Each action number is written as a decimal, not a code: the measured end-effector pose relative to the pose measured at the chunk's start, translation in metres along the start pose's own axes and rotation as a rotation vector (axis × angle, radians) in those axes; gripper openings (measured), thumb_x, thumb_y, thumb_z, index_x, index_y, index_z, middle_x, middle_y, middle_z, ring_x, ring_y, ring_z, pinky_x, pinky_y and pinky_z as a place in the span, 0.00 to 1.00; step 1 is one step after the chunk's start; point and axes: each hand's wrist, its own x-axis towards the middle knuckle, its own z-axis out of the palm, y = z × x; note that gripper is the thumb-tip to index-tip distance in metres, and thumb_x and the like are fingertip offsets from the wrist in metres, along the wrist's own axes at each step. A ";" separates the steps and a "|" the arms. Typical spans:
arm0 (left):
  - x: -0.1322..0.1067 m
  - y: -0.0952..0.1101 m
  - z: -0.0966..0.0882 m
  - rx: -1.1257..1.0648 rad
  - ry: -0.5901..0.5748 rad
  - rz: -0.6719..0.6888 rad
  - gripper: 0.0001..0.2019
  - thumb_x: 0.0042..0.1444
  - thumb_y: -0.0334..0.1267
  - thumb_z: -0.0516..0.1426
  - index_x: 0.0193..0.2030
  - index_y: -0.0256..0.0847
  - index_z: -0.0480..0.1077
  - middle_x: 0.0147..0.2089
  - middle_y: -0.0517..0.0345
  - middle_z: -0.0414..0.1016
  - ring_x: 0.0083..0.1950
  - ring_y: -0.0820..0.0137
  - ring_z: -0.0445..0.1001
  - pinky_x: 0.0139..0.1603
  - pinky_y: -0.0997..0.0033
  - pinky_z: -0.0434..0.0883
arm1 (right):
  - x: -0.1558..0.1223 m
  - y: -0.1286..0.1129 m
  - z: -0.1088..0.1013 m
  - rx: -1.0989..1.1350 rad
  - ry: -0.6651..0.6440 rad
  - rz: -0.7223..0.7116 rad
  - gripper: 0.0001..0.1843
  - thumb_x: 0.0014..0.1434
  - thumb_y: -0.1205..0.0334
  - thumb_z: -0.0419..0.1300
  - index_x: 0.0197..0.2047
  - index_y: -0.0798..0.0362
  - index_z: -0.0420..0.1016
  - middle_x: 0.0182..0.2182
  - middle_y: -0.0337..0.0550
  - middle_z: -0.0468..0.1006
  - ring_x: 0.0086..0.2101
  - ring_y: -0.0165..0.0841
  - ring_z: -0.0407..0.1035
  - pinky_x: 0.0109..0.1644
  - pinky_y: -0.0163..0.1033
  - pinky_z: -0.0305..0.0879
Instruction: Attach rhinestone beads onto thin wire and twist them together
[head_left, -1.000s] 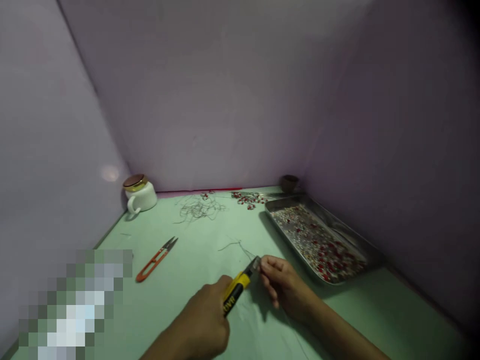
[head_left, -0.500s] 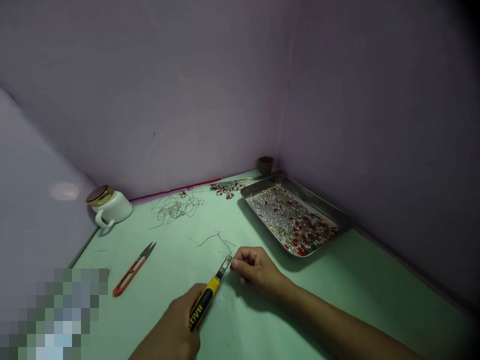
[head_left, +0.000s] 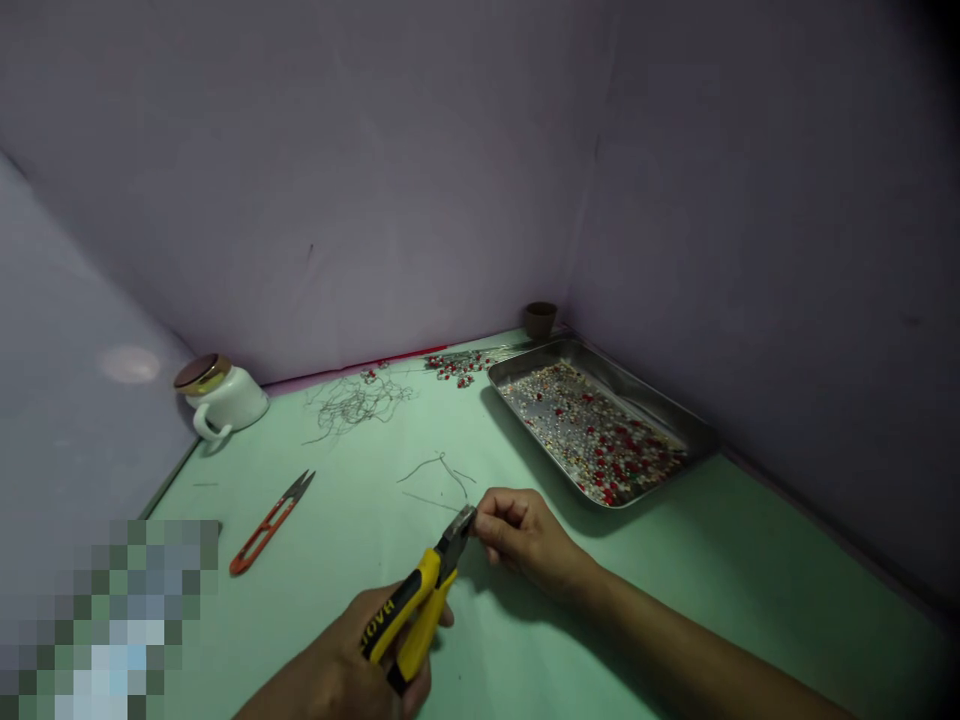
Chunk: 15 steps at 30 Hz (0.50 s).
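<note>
I note: left grip point(head_left: 375, 640) grasps pliers point(head_left: 449, 561); right grip point(head_left: 525, 540) seemingly pinches wire point(head_left: 460, 482). Step judged: nipping wire; next needs steady alignment.

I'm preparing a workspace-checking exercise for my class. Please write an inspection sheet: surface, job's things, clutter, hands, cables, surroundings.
Surface: pale green table, shadowed at right.
Job's things: pliers, handles apart, tip near thin wire; metal tray holding red and pale beads.
Clutter: tangled wire, red-beaded pieces, orange snips, lidded white mug, small dark cup.
Left hand: holding the pliers.
Right hand: fingertips pinched at the pliers' tip; contents too small to tell.
Cables: nothing seen.
Surroundings: greyish walls; lower left pixelated.
</note>
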 end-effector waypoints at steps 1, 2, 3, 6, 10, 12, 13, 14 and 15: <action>0.000 -0.002 -0.001 -0.051 -0.061 0.005 0.20 0.40 0.29 0.54 0.44 0.40 0.63 0.24 0.63 0.64 0.26 0.73 0.63 0.28 0.73 0.64 | 0.000 0.000 0.000 -0.007 0.002 0.000 0.15 0.48 0.51 0.61 0.24 0.56 0.68 0.13 0.31 0.64 0.14 0.21 0.50 0.17 0.29 0.43; -0.001 -0.002 -0.002 -0.084 -0.097 0.008 0.22 0.40 0.29 0.54 0.46 0.40 0.63 0.23 0.63 0.63 0.25 0.73 0.63 0.27 0.73 0.64 | 0.000 -0.001 0.000 -0.016 0.008 0.001 0.15 0.48 0.52 0.60 0.23 0.55 0.67 0.13 0.31 0.64 0.14 0.21 0.50 0.17 0.29 0.43; -0.003 -0.001 -0.004 -0.090 -0.098 0.009 0.22 0.40 0.29 0.54 0.47 0.40 0.62 0.23 0.63 0.64 0.25 0.73 0.63 0.28 0.73 0.64 | 0.000 0.000 0.000 -0.027 0.015 0.004 0.14 0.48 0.53 0.60 0.23 0.55 0.67 0.12 0.31 0.64 0.14 0.21 0.50 0.17 0.29 0.43; -0.008 0.015 -0.004 0.086 0.105 -0.012 0.19 0.44 0.29 0.51 0.47 0.40 0.63 0.30 0.58 0.68 0.31 0.69 0.66 0.35 0.70 0.65 | 0.003 0.002 0.002 -0.058 0.050 0.023 0.12 0.48 0.55 0.59 0.21 0.55 0.65 0.12 0.31 0.62 0.13 0.21 0.50 0.17 0.29 0.43; -0.011 0.036 0.005 0.517 0.345 -0.194 0.28 0.45 0.27 0.48 0.56 0.43 0.56 0.41 0.50 0.69 0.38 0.60 0.68 0.39 0.62 0.62 | 0.007 0.006 0.005 -0.082 0.102 0.078 0.10 0.48 0.60 0.58 0.20 0.54 0.63 0.11 0.30 0.61 0.13 0.21 0.49 0.16 0.30 0.43; -0.010 0.041 0.011 0.686 0.403 -0.275 0.31 0.44 0.26 0.47 0.58 0.43 0.52 0.44 0.46 0.66 0.39 0.56 0.68 0.38 0.58 0.61 | 0.008 0.006 0.006 -0.085 0.116 0.096 0.10 0.49 0.61 0.57 0.20 0.54 0.63 0.11 0.31 0.62 0.12 0.20 0.47 0.16 0.30 0.41; -0.009 0.042 0.012 0.729 0.419 -0.296 0.32 0.44 0.25 0.47 0.59 0.43 0.51 0.45 0.45 0.65 0.40 0.55 0.68 0.38 0.57 0.61 | 0.008 0.006 0.005 -0.083 0.119 0.093 0.10 0.49 0.61 0.57 0.20 0.54 0.64 0.11 0.31 0.62 0.13 0.20 0.47 0.16 0.30 0.41; -0.009 0.042 0.013 0.735 0.424 -0.305 0.32 0.44 0.25 0.46 0.59 0.42 0.51 0.45 0.45 0.65 0.40 0.54 0.68 0.38 0.57 0.61 | 0.008 0.006 0.005 -0.079 0.119 0.083 0.10 0.49 0.61 0.57 0.21 0.54 0.64 0.11 0.31 0.62 0.13 0.20 0.47 0.16 0.31 0.41; -0.008 0.041 0.012 0.681 0.403 -0.293 0.32 0.44 0.25 0.47 0.59 0.43 0.51 0.45 0.46 0.65 0.40 0.55 0.68 0.39 0.57 0.61 | 0.008 0.006 0.005 -0.073 0.114 0.070 0.10 0.49 0.60 0.57 0.21 0.54 0.64 0.12 0.31 0.62 0.13 0.20 0.47 0.16 0.31 0.41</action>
